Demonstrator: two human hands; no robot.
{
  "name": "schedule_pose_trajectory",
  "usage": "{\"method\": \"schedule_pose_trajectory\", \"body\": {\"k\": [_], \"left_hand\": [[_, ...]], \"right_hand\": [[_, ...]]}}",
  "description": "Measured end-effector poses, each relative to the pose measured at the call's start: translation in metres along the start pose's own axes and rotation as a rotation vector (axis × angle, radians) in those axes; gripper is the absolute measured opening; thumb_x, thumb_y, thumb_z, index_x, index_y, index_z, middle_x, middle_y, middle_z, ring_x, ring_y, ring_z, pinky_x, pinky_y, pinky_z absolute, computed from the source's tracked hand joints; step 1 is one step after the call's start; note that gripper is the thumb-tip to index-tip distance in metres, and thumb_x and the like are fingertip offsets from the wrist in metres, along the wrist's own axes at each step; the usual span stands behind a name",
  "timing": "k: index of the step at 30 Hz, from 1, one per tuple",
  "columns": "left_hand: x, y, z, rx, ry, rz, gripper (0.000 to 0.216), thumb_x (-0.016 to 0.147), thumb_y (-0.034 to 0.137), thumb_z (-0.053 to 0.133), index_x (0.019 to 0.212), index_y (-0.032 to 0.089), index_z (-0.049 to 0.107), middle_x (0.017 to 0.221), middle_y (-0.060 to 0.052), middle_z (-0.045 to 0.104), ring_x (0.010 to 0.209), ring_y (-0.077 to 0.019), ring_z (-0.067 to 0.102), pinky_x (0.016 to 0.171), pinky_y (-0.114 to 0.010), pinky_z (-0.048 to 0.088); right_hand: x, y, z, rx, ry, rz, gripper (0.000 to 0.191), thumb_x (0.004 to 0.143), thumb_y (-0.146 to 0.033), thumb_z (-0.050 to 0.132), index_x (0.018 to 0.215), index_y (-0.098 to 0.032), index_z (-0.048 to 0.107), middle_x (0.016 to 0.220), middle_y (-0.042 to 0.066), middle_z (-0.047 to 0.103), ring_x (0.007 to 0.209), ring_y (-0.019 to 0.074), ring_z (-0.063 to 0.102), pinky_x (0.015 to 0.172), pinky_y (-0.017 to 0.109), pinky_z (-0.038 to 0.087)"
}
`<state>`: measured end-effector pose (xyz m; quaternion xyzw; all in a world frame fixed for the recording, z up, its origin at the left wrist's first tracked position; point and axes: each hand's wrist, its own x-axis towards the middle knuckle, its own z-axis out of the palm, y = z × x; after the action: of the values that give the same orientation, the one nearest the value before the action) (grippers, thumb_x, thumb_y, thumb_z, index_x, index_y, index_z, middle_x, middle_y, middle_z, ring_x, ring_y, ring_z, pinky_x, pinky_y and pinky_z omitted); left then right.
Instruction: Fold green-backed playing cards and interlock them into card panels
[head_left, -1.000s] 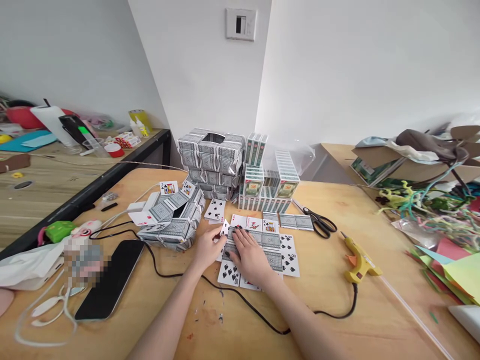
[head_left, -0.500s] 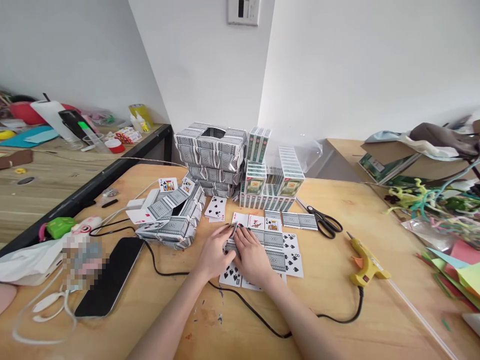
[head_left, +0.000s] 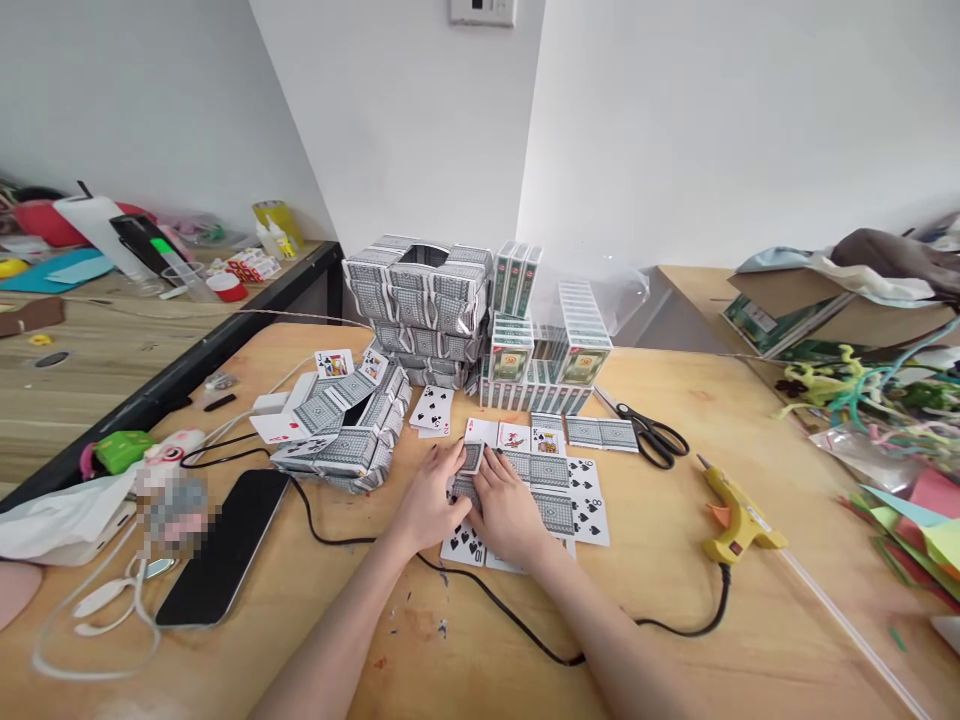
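Observation:
Both my hands rest on a flat sheet of joined playing cards (head_left: pixel 559 490) lying on the wooden table (head_left: pixel 750 640). My left hand (head_left: pixel 431 500) and my right hand (head_left: pixel 510 510) pinch a grey-backed card flap (head_left: pixel 472 457) at the sheet's left end, which stands tilted up between the fingertips. Face-up spades, a king and an ace show around the sheet. A collapsed card-built box (head_left: pixel 341 435) lies just left of my left hand.
A tall card-built box (head_left: pixel 420 310) and stacked card packs (head_left: pixel 544 355) stand behind the sheet. Black scissors (head_left: pixel 649 435) and a yellow glue gun (head_left: pixel 739 515) lie to the right, its black cord (head_left: pixel 495 610) running under my arms. A phone (head_left: pixel 221 545) lies at left.
My left hand has come in beside the right, and together they have lifted the grey-backed flap up from the sheet. The camera has tilted slightly downward.

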<state>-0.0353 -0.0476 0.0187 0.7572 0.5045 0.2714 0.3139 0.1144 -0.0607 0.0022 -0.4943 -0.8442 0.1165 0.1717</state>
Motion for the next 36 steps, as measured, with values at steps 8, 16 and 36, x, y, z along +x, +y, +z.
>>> {"method": "schedule_pose_trajectory", "body": {"k": [8, 16, 36], "left_hand": [[-0.006, 0.009, 0.009, 0.437, 0.01, 0.119, 0.056, 0.069, 0.014, 0.045, 0.125, 0.008, 0.045, 0.129, -0.014, 0.049, 0.125, -0.0256, 0.038, 0.108, -0.045, 0.026], [-0.006, 0.025, 0.028, 0.523, -0.019, 0.082, 0.059, 0.069, 0.015, 0.042, 0.126, -0.001, 0.042, 0.132, -0.02, 0.044, 0.129, -0.0289, 0.032, 0.107, -0.045, 0.025], [-0.012, 0.008, 0.037, 0.324, 0.191, -0.079, 0.074, 0.072, -0.002, 0.038, 0.14, 0.017, 0.017, 0.134, -0.012, 0.044, 0.123, -0.0218, 0.042, 0.097, -0.037, 0.042]], "right_hand": [[-0.004, 0.003, 0.002, 0.273, 0.171, 0.124, 0.065, 0.067, -0.02, 0.052, 0.126, 0.0, 0.034, 0.139, 0.025, 0.028, 0.132, 0.0276, 0.022, 0.104, 0.043, 0.032], [-0.002, 0.004, 0.0, 0.146, -0.006, 0.035, 0.068, 0.069, -0.019, 0.046, 0.134, -0.002, 0.031, 0.141, 0.018, 0.03, 0.134, 0.0267, 0.018, 0.11, 0.046, 0.018], [-0.002, -0.004, 0.006, -0.012, 0.052, 0.117, 0.071, 0.081, -0.031, 0.041, 0.137, 0.006, 0.016, 0.142, 0.024, 0.026, 0.133, 0.0297, 0.018, 0.107, 0.047, 0.024]]}}
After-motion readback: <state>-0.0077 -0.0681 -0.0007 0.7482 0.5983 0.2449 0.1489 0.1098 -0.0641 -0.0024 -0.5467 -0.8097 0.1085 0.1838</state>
